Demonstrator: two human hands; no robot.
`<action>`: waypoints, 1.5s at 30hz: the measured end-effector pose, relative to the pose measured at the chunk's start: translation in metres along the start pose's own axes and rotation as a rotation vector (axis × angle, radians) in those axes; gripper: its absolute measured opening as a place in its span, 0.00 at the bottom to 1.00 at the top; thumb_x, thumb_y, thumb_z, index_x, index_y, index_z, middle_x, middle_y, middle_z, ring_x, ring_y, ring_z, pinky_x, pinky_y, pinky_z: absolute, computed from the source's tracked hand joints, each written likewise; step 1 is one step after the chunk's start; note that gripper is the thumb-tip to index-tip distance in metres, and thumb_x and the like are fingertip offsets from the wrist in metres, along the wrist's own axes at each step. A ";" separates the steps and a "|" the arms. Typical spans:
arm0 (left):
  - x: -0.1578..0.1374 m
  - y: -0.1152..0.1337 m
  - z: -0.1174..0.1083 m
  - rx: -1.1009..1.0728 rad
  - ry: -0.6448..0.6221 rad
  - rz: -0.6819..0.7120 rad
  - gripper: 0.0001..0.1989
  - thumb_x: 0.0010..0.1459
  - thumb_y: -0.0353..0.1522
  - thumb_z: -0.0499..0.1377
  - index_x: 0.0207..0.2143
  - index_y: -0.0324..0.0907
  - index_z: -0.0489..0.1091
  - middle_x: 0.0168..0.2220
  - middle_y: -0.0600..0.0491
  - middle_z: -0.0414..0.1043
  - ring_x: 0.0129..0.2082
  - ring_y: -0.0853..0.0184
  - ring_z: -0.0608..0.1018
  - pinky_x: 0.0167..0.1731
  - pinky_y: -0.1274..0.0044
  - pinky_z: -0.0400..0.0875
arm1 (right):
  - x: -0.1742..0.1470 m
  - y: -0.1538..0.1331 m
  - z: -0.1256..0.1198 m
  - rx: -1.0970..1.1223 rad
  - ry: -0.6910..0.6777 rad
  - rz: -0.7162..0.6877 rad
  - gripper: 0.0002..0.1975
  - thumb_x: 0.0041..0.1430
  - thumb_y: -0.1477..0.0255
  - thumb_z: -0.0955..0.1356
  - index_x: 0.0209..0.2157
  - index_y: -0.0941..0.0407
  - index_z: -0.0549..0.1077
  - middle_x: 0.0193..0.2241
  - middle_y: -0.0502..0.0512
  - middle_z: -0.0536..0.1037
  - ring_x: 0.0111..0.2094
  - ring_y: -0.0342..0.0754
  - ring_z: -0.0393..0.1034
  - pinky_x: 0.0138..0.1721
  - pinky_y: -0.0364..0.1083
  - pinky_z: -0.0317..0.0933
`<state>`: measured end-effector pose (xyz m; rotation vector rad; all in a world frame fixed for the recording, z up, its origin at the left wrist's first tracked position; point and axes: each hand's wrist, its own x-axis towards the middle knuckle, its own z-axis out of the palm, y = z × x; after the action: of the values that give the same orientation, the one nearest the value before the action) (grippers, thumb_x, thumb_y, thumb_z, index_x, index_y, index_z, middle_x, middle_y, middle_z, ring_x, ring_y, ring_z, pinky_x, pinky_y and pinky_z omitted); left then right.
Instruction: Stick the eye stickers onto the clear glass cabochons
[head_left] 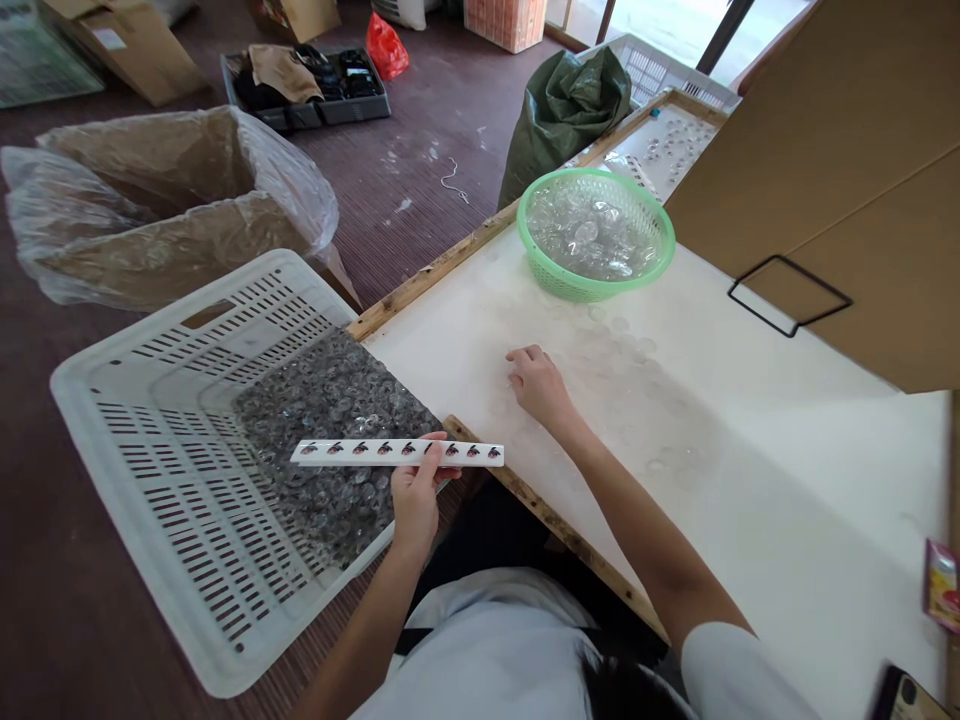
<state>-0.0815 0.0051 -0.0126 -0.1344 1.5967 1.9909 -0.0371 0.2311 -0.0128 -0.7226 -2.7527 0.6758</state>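
My left hand is closed on a long white strip of stickers, thumb on top, with a row of small red-and-black printed figures along it. The strip is level, partly above the white slotted crate and partly over the table's edge. Inside the crate lies a heap of small clear plastic pieces. My right hand is low over the white tabletop, its fingers curled in. Whatever they may grip is too small to make out. Clear round pieces lie scattered beyond it.
A green basket full of clear pieces stands on the table. Wooden strips edge the tabletop. A large cardboard sheet rises at right. A plastic-lined box stands behind the crate. A phone lies at lower right.
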 end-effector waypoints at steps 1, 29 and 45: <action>0.000 -0.001 0.001 -0.003 -0.003 -0.004 0.20 0.47 0.41 0.68 0.39 0.37 0.75 0.29 0.51 0.77 0.25 0.68 0.77 0.22 0.79 0.74 | -0.001 0.001 -0.001 -0.002 -0.006 -0.006 0.18 0.57 0.83 0.62 0.48 0.58 0.70 0.46 0.64 0.70 0.46 0.55 0.66 0.46 0.52 0.62; -0.007 -0.002 0.028 0.039 -0.117 0.002 0.17 0.48 0.39 0.68 0.38 0.38 0.76 0.30 0.52 0.75 0.27 0.67 0.77 0.22 0.79 0.74 | -0.137 0.121 -0.073 -0.013 0.412 0.438 0.15 0.56 0.69 0.66 0.46 0.56 0.71 0.45 0.65 0.72 0.46 0.58 0.68 0.46 0.58 0.65; -0.011 0.003 0.031 0.061 -0.062 0.005 0.17 0.46 0.39 0.69 0.37 0.38 0.76 0.31 0.51 0.75 0.28 0.67 0.77 0.21 0.79 0.75 | -0.029 0.110 -0.049 -0.013 0.272 0.317 0.15 0.54 0.78 0.63 0.43 0.59 0.72 0.42 0.65 0.73 0.42 0.57 0.68 0.43 0.54 0.63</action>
<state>-0.0656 0.0288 0.0031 -0.0443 1.6179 1.9285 0.0485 0.3197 -0.0260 -1.1755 -2.4210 0.5684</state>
